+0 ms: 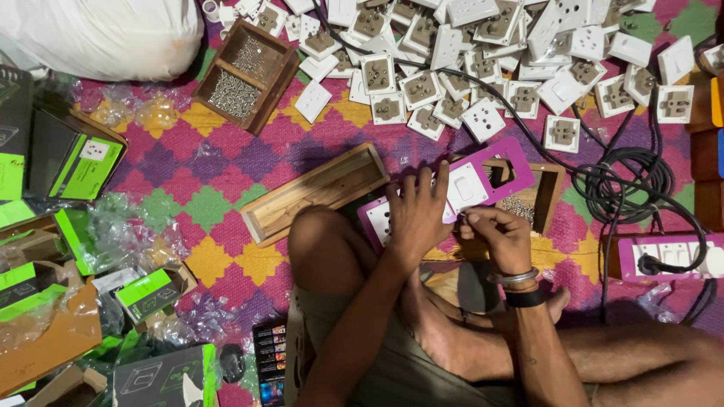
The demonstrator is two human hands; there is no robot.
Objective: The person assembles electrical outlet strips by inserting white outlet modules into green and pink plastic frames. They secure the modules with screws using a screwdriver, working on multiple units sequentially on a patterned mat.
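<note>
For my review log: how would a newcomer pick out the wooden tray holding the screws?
Start at the white sack at the top left. Just right of it, on the patterned mat, lies the dark wooden tray. Unlike the empty long wooden box nearer the knee, it has two compartments of silvery screws.

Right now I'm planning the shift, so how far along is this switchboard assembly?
Early. One white switch sits in the purple plate, which the left hand steadies while the right hand pinches something tiny. The plate's other opening is empty, and a pile of sockets waits.
</note>
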